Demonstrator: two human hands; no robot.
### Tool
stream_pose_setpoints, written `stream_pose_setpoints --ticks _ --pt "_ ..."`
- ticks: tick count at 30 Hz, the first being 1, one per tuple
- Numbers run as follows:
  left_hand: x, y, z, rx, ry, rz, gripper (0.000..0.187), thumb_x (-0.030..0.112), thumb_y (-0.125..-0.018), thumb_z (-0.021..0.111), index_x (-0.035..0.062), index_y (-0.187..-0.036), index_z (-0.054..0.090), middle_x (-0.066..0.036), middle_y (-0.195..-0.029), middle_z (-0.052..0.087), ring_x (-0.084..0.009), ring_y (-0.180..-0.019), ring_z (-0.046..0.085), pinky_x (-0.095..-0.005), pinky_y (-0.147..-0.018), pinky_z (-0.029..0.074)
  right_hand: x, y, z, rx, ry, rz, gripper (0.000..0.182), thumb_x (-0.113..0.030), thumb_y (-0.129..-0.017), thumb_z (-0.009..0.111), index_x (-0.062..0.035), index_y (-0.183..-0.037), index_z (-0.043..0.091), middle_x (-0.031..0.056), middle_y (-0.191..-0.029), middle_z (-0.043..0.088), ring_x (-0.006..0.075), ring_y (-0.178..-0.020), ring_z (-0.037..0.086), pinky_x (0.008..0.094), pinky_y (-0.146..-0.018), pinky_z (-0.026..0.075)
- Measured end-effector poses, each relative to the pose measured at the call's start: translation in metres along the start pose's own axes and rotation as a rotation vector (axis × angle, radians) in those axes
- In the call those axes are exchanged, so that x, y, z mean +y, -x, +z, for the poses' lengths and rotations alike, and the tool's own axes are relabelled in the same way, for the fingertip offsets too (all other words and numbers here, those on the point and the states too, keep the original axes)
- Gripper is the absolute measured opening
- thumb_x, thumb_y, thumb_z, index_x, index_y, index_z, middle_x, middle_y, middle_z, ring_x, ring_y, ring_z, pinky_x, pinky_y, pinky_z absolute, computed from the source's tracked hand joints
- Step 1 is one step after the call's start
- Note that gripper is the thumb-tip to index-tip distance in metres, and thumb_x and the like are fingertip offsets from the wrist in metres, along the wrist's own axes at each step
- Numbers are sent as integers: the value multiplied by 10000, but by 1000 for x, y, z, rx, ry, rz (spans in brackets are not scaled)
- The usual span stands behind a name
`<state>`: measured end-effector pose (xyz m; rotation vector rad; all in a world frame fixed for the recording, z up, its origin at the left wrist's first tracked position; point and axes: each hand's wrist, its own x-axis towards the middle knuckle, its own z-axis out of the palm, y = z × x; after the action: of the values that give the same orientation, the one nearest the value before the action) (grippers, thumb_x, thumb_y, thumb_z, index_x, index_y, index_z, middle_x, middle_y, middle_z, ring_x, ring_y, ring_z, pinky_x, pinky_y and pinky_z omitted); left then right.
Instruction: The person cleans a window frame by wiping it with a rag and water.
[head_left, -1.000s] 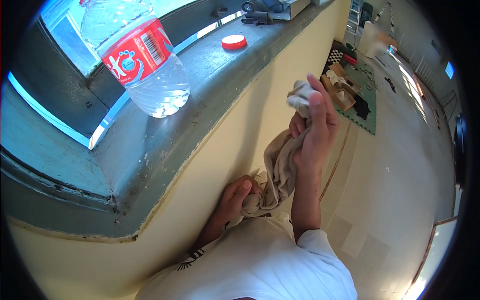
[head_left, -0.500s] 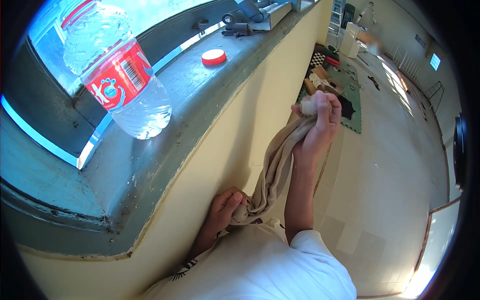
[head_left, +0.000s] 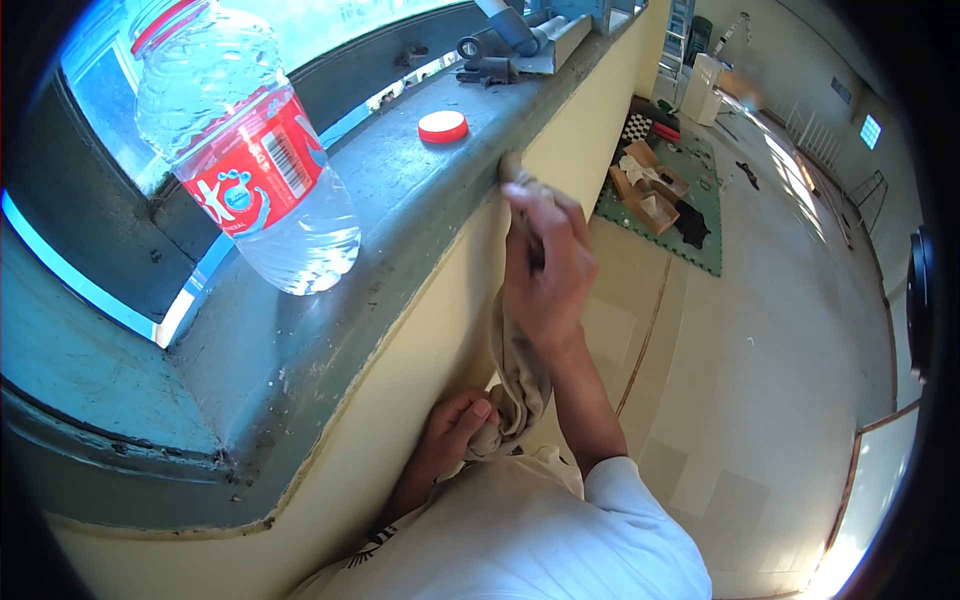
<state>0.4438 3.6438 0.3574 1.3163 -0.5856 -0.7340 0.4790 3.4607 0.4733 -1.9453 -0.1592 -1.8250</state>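
Observation:
A beige cloth (head_left: 522, 375) hangs in a long, loosely twisted strip between my two hands. My left hand (head_left: 455, 435) is closed around its lower end, close to my white shirt. With fingers curled, my right hand (head_left: 555, 260) grips the upper end, whose tip meets the front edge of the grey window ledge (head_left: 400, 225); the hand is slightly blurred. A red bottle cap (head_left: 443, 127) lies on the ledge just beyond that hand. To the left stands an uncapped clear plastic bottle (head_left: 250, 160) with a red label, part full of water.
Dark pipe-like fittings (head_left: 500, 45) lie at the far end of the ledge. Below, a green mat (head_left: 708, 245) on the floor carries an open cardboard box (head_left: 645, 200) and a black cloth (head_left: 691, 226). A ladder (head_left: 677, 40) stands farther back.
My right hand has moved left from over the floor to the ledge edge, taking the cloth's upper end along. My left hand keeps its hold in nearly the same place.

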Motion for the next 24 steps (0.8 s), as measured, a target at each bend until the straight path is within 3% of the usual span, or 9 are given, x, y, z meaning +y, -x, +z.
stream_pose_setpoints --ticks 3,4,5,10,14,17,18,22,24 --pt "-7 -4 -1 3 -54 68 299 307 -951 475 60 -806 560 25 -760 542 -46 -668 401 -204 -614 325 3 -3 -1 -18 87 -34 387 135 -728 530 -9 -1083 584 150 -971 638 297 -929 598 354 -822 478" --pt "-6 -2 -1 5 -34 53 299 307 -951 475 59 -807 561 25 -757 543 -46 -665 402 -205 -611 325 1 -6 -3 -61 76 156 391 143 -720 525 3 -1080 586 150 -975 637 286 -926 595 357 -821 473" --pt "-2 -1 0 5 -16 37 300 308 -950 476 59 -807 562 25 -755 544 -47 -662 402 -205 -609 325 -3 -5 -4 -73 76 152 394 147 -723 527 1 -1084 583 150 -976 634 281 -915 600 350 -817 477" --pt "-7 -4 -2 -32 -8 40 301 316 -950 474 60 -820 564 30 -757 543 -44 -651 397 -204 -590 315 -25 2 -4 -71 63 -79 413 157 -719 530 24 -1108 566 165 -986 629 282 -893 604 347 -816 490" --pt "-6 2 -1 -38 44 -31 278 272 -966 459 45 -848 568 27 -764 539 -41 -689 424 -198 -630 354 -7 -10 -5 -105 80 271 451 175 -697 531 15 -1117 566 174 -999 634 281 -908 600 345 -813 491" --pt "-8 -3 -3 -39 32 18 268 248 -972 453 38 -853 571 28 -753 533 -39 -692 433 -196 -634 367 -34 3 -7 -92 30 -51 453 149 -715 538 6 -1145 553 166 -976 630 269 -884 598 336 -774 494" --pt "-10 -3 -3 -43 15 26 267 247 -971 453 39 -852 571 27 -751 532 -40 -690 435 -196 -632 367 -39 7 -9 -128 70 -51 452 103 -757 523 2 -1198 517 164 -999 619 275 -871 591 337 -756 483" --pt "-11 -1 -5 -51 -22 53 261 247 -968 459 42 -853 571 25 -751 531 -39 -690 442 -201 -624 373 15 -19 -2 -104 186 297 488 75 -787 501 -24 -1265 476 161 -985 606 281 -880 584 349 -796 451" --pt "-9 3 -8 -33 31 -11 260 248 -967 461 41 -857 572 25 -753 530 -39 -693 444 -202 -630 375 23 -19 -1 -72 218 220 493 79 -786 500 -32 -1266 479 164 -975 605 283 -882 585 356 -793 450"
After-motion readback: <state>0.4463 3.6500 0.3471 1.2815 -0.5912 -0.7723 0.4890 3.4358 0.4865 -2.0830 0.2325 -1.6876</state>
